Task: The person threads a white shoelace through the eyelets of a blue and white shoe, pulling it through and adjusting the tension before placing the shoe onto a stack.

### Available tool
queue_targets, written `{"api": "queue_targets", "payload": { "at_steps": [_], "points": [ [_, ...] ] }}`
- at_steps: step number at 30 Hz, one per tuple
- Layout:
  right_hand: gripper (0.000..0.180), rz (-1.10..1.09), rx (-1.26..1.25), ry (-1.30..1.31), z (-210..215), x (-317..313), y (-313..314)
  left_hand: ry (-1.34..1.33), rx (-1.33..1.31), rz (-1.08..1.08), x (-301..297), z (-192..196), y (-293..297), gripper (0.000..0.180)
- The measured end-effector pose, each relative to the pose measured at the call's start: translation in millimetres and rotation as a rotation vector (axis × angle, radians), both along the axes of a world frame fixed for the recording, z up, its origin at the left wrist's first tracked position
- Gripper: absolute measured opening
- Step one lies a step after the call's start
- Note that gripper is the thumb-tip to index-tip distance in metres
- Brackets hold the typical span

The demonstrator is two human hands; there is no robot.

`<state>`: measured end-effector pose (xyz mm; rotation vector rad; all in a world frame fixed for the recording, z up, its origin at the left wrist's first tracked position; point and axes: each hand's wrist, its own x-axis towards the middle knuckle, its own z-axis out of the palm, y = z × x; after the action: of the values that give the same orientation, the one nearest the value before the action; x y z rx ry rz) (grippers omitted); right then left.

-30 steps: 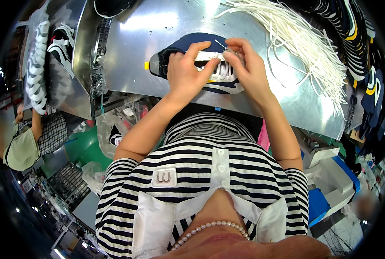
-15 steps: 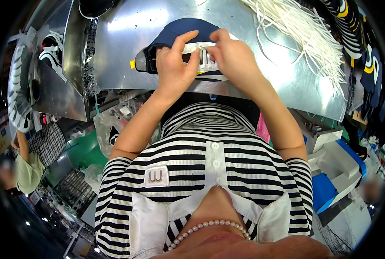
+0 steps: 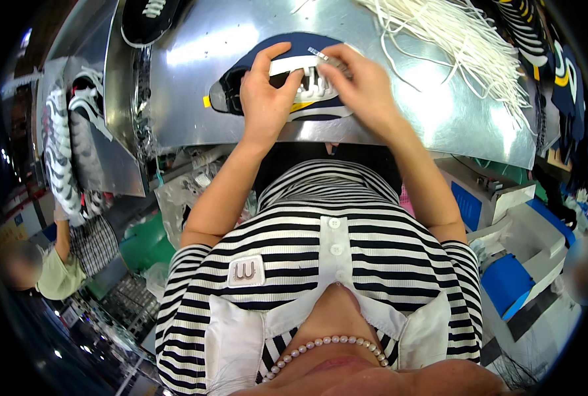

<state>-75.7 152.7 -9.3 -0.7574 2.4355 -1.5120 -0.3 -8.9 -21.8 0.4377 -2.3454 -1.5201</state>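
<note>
Grip: left hand (image 3: 265, 99) and right hand (image 3: 363, 89) both clasp navy shoe (image 3: 277, 82) | yellow tag (image 3: 206, 101) at heel

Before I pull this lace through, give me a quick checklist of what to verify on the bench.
1. Navy sneaker lying flat on the metal table: ok.
2. Left hand steadying the sneaker at its tongue: ok.
3. Right hand pinching the lace tip: ok.
4. Lace fed into the correct eyelet: cannot tell, fingers hide it.
5. Spare white laces within reach on the right: ok.
6. Black sneaker at the table's far edge, apart from the hands: ok.
</note>
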Motion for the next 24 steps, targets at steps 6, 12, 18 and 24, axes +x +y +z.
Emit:
{"api": "queue_targets", "payload": {
  "at_steps": [6,12,18,24],
  "points": [
    [0.022,-0.198,0.052,0.033,-26.9,-3.8,-9.2,-0.228,0.465,-0.322,1.6,23.0,-22.0,0.048],
    [0.02,-0.044,-0.267,-0.041,-18.4,-2.6,-1.2,-0.286,0.576,-0.272,-6.8,28.9,-26.0,0.046],
    [0.027,0.147,-0.161,0.441,-23.9,-6.4,-10.4,-0.267,0.565,-0.339,-9.7,29.1,-19.6,0.041],
    [0.011,0.18,-0.294,0.235,-13.3,11.5,-6.7,-0.284,0.522,-0.202,-12.4,26.5,-19.1,0.031]
  ]
}}
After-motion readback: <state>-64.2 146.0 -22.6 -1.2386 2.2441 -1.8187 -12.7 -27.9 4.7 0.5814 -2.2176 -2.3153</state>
